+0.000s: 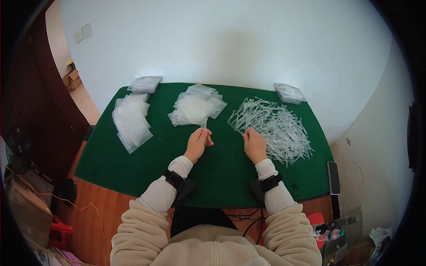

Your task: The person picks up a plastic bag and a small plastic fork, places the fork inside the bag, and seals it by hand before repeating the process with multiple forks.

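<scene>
My left hand (pixel 199 144) is closed in a pinch at the near edge of the middle pile of clear zip bags (pixel 195 106). A narrow clear plastic bag (pixel 203 123) stands up from its fingertips, overlapping the pile. To the right, my right hand (pixel 254 146) is closed, fingers curled down at the left edge of a wide heap of thin clear plastic sticks (pixel 279 128), some with a small widened end. Whatever its fingertips hold is hidden or too small to name. Another fanned stack of clear bags (pixel 132 119) lies at the left.
Filled clear packs stand at the far left corner (pixel 145 84) and far right corner (pixel 290 93) of the green table (pixel 177 177). A phone-like device (pixel 333 178) sits by the right edge. Behind is a white wall; bottles (pixel 326 232) stand low at the right.
</scene>
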Available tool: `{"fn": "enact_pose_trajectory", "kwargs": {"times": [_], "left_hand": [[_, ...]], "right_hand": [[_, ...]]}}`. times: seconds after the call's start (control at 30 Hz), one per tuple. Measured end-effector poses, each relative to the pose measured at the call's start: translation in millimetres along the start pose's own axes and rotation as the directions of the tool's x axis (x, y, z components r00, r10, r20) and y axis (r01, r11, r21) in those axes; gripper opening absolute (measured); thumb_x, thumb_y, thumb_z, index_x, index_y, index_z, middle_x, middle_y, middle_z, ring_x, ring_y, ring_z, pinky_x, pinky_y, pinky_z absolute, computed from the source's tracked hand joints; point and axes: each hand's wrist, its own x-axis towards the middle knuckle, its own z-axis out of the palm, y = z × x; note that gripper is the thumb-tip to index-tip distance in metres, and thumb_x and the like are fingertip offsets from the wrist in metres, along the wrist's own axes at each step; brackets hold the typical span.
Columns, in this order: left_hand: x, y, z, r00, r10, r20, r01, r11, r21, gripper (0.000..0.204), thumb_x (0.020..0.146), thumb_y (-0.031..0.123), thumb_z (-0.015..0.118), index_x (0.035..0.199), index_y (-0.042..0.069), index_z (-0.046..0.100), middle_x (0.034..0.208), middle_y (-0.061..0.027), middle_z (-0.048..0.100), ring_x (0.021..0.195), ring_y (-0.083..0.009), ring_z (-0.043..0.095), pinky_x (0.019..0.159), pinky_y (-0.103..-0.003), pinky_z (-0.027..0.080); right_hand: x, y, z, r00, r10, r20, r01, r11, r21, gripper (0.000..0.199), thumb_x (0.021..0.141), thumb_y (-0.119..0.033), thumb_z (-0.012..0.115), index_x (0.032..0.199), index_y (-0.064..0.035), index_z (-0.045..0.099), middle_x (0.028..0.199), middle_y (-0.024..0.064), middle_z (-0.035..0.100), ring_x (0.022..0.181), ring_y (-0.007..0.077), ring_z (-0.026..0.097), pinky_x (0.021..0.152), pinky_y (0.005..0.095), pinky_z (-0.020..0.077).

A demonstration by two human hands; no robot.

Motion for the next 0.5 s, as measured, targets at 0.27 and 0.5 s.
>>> {"fn": "enact_pose_trajectory", "kwargs": {"times": [0.27,0.5], "left_hand": [[3,-5,-4,0.948,0.296,-0.115,-0.259,0.93,0.261,0.025,0.095,0.024,0.041,0.089,0.004,0.055,0.067,0.0002,0.051,0.061,-0.0088,0.051,0.057,-0.022,0.041],[-5,-4,3,0.979,0.096,0.178,-0.156,0.918,0.365,0.025,0.095,0.023,0.041,0.087,0.003,0.054,0.068,-0.0016,0.053,0.06,-0.0101,0.054,0.056,-0.022,0.043]], "right_hand": [[-3,-25,-6,0.961,-0.276,0.025,0.177,0.682,0.71,0.011,0.082,0.003,0.048,0.085,-0.0015,0.057,0.075,0.0065,0.051,0.062,0.0161,0.052,0.056,0.025,0.0422],[-7,-29,-6,0.909,-0.416,0.036,0.258,0.627,0.735,0.016,0.076,0.008,0.049,0.084,-0.0018,0.059,0.078,0.0085,0.052,0.063,0.0183,0.054,0.059,0.0269,0.0446]]}}
